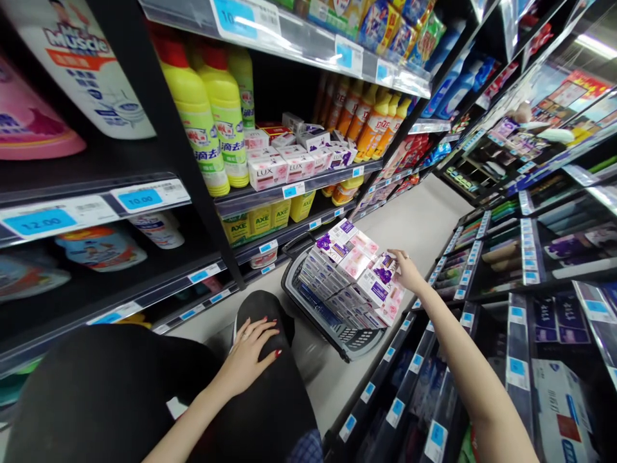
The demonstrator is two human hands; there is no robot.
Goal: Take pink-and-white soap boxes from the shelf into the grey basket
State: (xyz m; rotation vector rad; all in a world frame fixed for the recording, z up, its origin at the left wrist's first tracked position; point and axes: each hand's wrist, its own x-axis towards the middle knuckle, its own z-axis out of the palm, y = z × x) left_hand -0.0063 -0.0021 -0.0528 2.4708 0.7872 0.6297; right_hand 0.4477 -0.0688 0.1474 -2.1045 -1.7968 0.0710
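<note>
Presently, the left hand (253, 354) is resting on a knee (289, 386) in black cloth, with its fingers spreading apart and holding nothing. The right hand (407, 271) is reaching out, and its fingers are touching the soap boxes (348, 249) at their far right side; whether they are pinching one box, I cannot tell. These boxes are standing in rows inside a grey basket (369, 349), rising above its rim, and the basket is sitting on the floor (419, 209). Nearby, similar pink-and-white boxes (267, 172) are lying on a shelf (332, 178), beside yellow bottles (224, 116).
</note>
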